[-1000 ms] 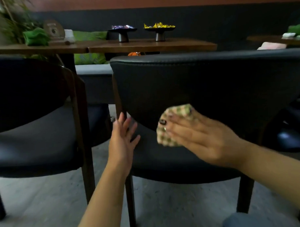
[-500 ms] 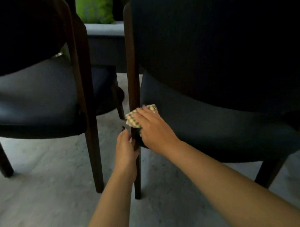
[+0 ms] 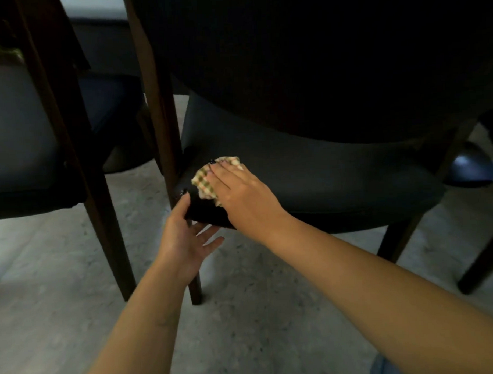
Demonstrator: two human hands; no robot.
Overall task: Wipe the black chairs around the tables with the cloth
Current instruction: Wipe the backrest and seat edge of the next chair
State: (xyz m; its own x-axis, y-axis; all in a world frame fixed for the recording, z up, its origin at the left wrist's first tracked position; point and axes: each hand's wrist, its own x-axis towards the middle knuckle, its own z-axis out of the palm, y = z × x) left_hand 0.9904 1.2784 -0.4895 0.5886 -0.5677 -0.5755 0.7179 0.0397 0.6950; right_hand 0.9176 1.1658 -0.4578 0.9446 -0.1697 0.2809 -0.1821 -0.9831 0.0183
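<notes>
A black padded chair (image 3: 337, 172) with dark wooden legs fills the middle and right of the view; its backrest looms above the seat. A checked beige cloth (image 3: 204, 181) lies on the seat's near left corner. My right hand (image 3: 240, 192) presses flat on the cloth, fingers straight. My left hand (image 3: 185, 239) sits just below that corner, thumb up against the seat edge, fingers spread under the seat.
A second black chair (image 3: 23, 155) stands to the left, its wooden leg (image 3: 106, 219) close to my left arm. Grey stone floor (image 3: 62, 305) lies below. A further dark chair seat (image 3: 471, 165) shows at the right edge.
My right hand slid the cloth from the backrest down to the seat's left corner. My left hand dropped under that corner. The view tilted down and moved closer.
</notes>
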